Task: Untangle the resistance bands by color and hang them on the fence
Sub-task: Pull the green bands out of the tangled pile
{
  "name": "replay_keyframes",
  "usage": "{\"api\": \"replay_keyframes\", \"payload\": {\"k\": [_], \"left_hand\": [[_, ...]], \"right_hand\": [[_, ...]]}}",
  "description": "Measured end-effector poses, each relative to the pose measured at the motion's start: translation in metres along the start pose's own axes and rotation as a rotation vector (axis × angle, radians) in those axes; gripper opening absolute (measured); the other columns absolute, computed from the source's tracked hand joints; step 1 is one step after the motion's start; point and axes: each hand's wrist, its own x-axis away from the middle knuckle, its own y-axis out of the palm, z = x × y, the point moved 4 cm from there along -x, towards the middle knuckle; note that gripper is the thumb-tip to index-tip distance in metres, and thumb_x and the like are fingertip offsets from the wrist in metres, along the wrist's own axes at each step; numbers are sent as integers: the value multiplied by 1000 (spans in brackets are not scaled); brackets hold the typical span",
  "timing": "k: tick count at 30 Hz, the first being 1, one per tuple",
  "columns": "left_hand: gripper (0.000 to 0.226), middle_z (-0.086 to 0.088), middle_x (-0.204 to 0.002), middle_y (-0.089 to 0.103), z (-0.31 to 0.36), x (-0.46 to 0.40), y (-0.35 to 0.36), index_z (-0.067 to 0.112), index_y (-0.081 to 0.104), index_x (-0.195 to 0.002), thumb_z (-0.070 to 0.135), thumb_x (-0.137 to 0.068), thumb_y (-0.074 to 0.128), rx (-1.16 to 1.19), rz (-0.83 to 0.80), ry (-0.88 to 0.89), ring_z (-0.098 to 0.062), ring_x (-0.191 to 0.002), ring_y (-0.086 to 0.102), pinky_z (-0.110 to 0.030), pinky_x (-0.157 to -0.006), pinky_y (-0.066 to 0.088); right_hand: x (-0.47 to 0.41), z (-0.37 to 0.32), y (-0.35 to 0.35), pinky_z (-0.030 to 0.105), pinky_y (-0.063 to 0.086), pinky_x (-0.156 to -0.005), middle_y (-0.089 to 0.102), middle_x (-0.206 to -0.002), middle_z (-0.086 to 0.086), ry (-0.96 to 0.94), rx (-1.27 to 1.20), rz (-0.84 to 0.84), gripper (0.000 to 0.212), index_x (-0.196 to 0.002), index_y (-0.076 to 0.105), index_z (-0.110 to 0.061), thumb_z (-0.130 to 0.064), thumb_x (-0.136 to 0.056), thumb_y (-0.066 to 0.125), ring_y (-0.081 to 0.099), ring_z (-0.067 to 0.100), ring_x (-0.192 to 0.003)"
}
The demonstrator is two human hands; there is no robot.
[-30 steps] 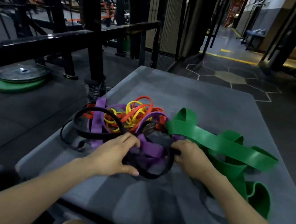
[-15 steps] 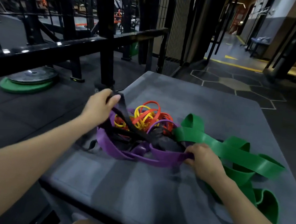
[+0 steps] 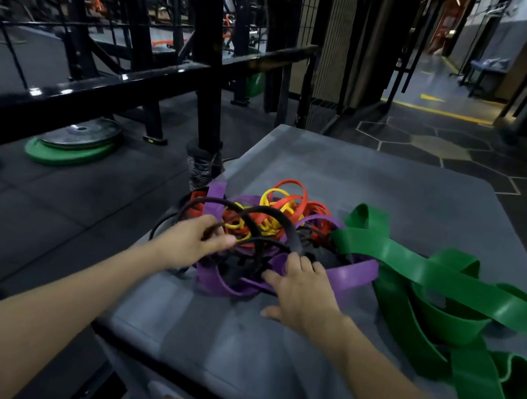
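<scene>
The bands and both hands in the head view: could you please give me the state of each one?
Green band: loose on the mat, mostly clear of the tangle.
Purple band: still tangled, partly under the right hand.
Black bands: still tangled, looped over the pile.
Orange bands: tangled with the yellow ones.
Yellow bands: tangled.
Left hand: pinches a thin black band.
Right hand: fingers spread, resting on the pile.
Fence rail: nothing hung on it.

Two hands [image 3: 191,243], three weight plates [image 3: 69,153]
</scene>
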Motion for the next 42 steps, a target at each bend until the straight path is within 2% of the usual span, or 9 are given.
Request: {"api": "replay_keyframes", "payload": {"k": [4, 7, 11, 14, 19, 24, 30, 34, 42], "left_hand": [[94, 8, -99, 53, -5, 11, 4, 22, 48, -105, 94, -45, 42, -263, -79, 82, -15, -98, 57, -37, -88, 47], [73, -2, -121, 48, 3, 5, -5, 19, 41, -125, 65, -72, 60, -422, 28, 64, -27, -114, 53, -40, -90, 45], [32, -7, -95, 55, 14, -9, -18, 16, 48, -97, 41, -83, 64, -371, 65, 79, -32, -100, 57, -33, -73, 41], [32, -10, -104, 59, 25, -16, -34, 18, 55, -111, 35, -85, 63, -373, 142, 110, -30, -103, 57, -38, -86, 44], [16, -7, -91, 58, 15, -27, -58, 18, 53, -88, 33, -89, 58, -385, 267, 15, -31, -95, 58, -31, -69, 34], [12, -7, -106, 66, 18, -27, -46, 19, 57, -100, 24, -90, 52, -486, 307, -21, -31, -102, 59, -34, -78, 39], [26, -6, -104, 59, -8, -22, -42, 20, 58, -108, 22, -83, 64, -266, 195, -83, -27, -95, 60, -34, -84, 49], [34, -3, -98, 46, -12, -19, -33, 14, 57, -109, 30, -82, 69, -185, 150, -32, -21, -89, 54, -31, -88, 45], [21, 3, -95, 47, 2, -33, -60, 15, 60, -96, 23, -97, 40, -121, 531, -14, -23, -92, 53, -36, -82, 44]], "right_hand": [[-10, -4, -4, 39, 33, -95, 43, -124, 12, 26, -70, 60, 28, -120, 54, -21, -26, -95, 43, 44, 32, -115], [-9, 10, -16, 37, 34, -90, 52, -118, 8, -37, -223, 131, 26, -113, 61, -18, -28, -93, 48, 53, 28, -110], [-1, 27, -47, 40, 37, -85, 65, -101, 9, -111, -462, 362, 28, -91, 71, -10, -28, -79, 53, 62, 27, -96], [4, 41, -61, 38, 45, -78, 64, -89, 8, -136, -611, 444, 16, -83, 68, -7, -20, -76, 61, 61, 27, -85], [15, 69, -79, 2, 32, -79, 51, -82, -13, -32, -827, 604, 18, -89, 65, 0, -12, -77, 59, 45, 0, -82], [13, 69, -58, 23, 39, -81, 53, -89, -2, -38, -725, 455, 12, -88, 66, -3, -3, -76, 68, 53, 17, -86], [18, 64, -30, 30, 48, -87, 51, -86, -15, -92, -628, 142, 17, -84, 72, -14, -4, -71, 71, 61, 18, -92], [14, 59, -40, 5, 41, -77, 52, -87, -10, -98, -677, 161, 13, -80, 73, -10, 1, -74, 68, 58, 11, -85], [-26, 67, -70, 24, 40, -81, 63, -94, 6, 5, -665, 345, 10, -92, 66, -5, -7, -87, 58, 58, 23, -94]]}}
